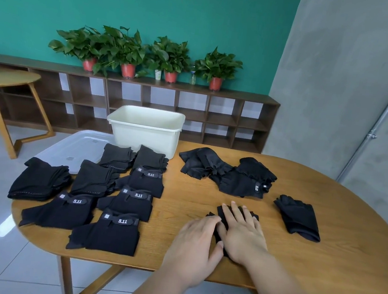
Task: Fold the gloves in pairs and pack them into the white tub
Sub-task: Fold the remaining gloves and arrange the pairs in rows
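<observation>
A black glove [222, 215] lies flat near the table's front edge, mostly covered by my two hands. My left hand [195, 245] presses on its left side with straight fingers. My right hand [242, 233] lies flat on top, fingers spread. Several folded black pairs [119, 210], some with 5.11 labels, lie in rows on the left of the table. A loose heap of black gloves [228, 172] sits behind my hands. One more glove [299, 216] lies to the right. The white tub [147, 130] stands at the table's far edge.
A clear plastic lid [75, 146] lies at the far left of the oval wooden table [319, 267], partly under the folded pairs. Behind stand a low brown shelf with potted plants [147, 55], a second wooden table [6, 79] at left and a grey wall at right.
</observation>
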{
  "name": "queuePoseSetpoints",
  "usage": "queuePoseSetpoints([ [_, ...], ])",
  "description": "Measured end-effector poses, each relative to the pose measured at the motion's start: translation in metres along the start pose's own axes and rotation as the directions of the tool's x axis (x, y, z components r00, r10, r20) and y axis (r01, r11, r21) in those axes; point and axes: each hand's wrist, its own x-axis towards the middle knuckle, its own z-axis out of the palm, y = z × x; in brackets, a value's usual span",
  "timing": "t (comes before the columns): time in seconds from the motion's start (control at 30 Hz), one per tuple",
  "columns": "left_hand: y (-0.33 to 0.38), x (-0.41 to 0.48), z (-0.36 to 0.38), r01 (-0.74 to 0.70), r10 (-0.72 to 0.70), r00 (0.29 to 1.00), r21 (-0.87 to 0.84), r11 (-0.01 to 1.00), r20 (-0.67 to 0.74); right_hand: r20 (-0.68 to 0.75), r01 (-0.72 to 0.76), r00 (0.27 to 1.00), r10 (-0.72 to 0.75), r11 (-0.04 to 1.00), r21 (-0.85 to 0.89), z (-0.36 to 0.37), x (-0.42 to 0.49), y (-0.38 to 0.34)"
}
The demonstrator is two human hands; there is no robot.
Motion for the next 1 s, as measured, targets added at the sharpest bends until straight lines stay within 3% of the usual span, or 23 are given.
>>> queuePoseSetpoints([
  [0.13,-0.001,0.002,0.002,-0.016,0.014,0.999,0.048,0.999,0.048,-0.098,-0.04,0.994,0.045,0.998,0.051,-0.002,-0.011,0.001],
  [0.23,-0.002,0.0,0.005,-0.028,0.024,0.997,0.058,0.998,0.067,-0.369,0.068,0.929,0.019,0.973,0.219,-0.005,-0.022,0.017],
  [0.3,-0.005,0.0,0.007,-0.042,0.036,0.997,0.079,0.996,0.074,-0.467,0.115,0.884,0.022,0.958,0.262,-0.002,-0.034,0.033],
  [0.47,-0.008,-0.001,0.013,-0.015,0.009,0.999,0.128,0.992,0.05,-0.262,0.186,0.953,-0.151,0.976,0.112,0.015,-0.059,0.054],
  [0.57,-0.008,-0.001,0.014,-0.01,0.005,0.999,0.133,0.991,0.037,-0.305,0.192,0.941,-0.145,0.973,0.131,0.017,-0.057,0.053],
  [0.7,-0.012,-0.001,0.016,0.013,-0.018,0.998,0.091,0.996,0.054,-0.495,0.242,0.864,-0.092,0.938,0.249,0.025,-0.061,0.058],
  [0.9,-0.017,0.004,0.019,0.036,-0.036,0.998,0.012,0.999,0.053,-0.368,0.252,0.916,-0.161,0.943,0.215,0.021,-0.06,0.059],
  [1.0,-0.017,0.005,0.017,0.052,-0.05,0.997,-0.028,0.998,0.058,-0.386,0.257,0.911,-0.147,0.933,0.252,0.022,-0.064,0.06],
])
